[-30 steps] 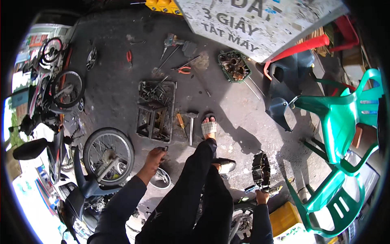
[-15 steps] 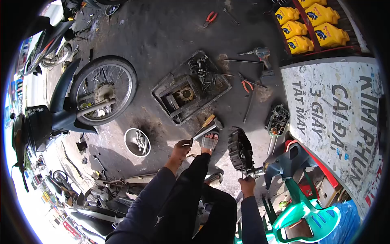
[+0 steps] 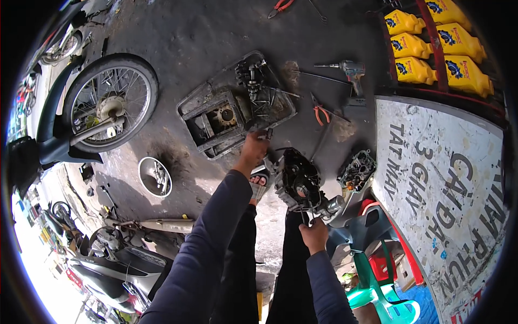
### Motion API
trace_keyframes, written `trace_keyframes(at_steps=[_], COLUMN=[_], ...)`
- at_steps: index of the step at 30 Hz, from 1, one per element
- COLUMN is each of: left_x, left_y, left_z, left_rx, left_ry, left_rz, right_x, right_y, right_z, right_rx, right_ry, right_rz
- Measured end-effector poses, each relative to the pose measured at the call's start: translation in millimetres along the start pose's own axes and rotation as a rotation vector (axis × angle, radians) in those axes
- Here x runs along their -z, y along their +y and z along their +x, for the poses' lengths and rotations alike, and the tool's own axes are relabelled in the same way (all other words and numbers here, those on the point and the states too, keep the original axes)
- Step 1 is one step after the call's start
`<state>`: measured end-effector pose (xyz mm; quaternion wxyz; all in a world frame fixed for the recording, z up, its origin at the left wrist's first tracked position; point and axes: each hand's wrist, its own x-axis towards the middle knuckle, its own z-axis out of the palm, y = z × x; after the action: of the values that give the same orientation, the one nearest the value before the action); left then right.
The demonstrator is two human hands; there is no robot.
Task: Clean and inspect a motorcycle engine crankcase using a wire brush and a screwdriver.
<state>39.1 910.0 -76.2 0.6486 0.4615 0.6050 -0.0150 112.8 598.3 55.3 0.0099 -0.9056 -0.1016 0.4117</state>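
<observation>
My left hand is closed on a hammer at the near edge of the parts tray. Little of the hammer shows beyond the fingers; most of it is hidden. Just right of it, a dark, open engine casing stands tilted above my legs, its hollow inside facing up. My right hand grips its lower edge, close to a silver cylinder on its side. The exact spot under the right fingers is hidden. My sandalled foot rests below my left hand.
The tray holds a gear cluster and a metal frame. Pliers, a cordless drill and another engine part lie to the right. A white bowl of parts and a motorcycle wheel are left; a green chair is lower right.
My left hand has moved up and away with the hammer, toward the tray. The engine casing has been drawn nearer and tipped, so its inside shows. The view has shifted.
</observation>
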Motion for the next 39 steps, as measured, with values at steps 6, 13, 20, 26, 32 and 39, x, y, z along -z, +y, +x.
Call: trace_keyframes(at_steps=[6, 13, 20, 26, 32, 39], left_x=[-9.0, 60.5, 118.1, 205.0, 204.0, 218.0], left_y=[-11.6, -99.3, -129.0, -99.0, 13.5, 100.8], left_z=[74.5, -53.3, -333.3, -455.6, -477.4, -469.3], left_rx=[-0.103, -0.234, 0.108, -0.020, 0.023, -0.412], left_ry=[0.184, 0.243, 0.114, 0.217, 0.243, 0.253], left_rz=[0.131, 0.352, 0.642, 0.681, 0.325, 0.211], right_x=[-9.8, 23.9, 138.6, 252.6, 342.2, 377.5], right_y=[17.9, 17.3, 31.1, 5.3, -3.0, -29.6], right_z=[20.5, 0.8, -33.0, -113.9, -218.3, -292.7], right_rx=[0.074, 0.148, 0.190, 0.358, 0.667, 0.878], right_ry=[-0.067, -0.125, -0.049, 0.154, 0.319, 0.421], right_rz=[-0.095, -0.152, -0.282, -0.303, -0.199, 0.032])
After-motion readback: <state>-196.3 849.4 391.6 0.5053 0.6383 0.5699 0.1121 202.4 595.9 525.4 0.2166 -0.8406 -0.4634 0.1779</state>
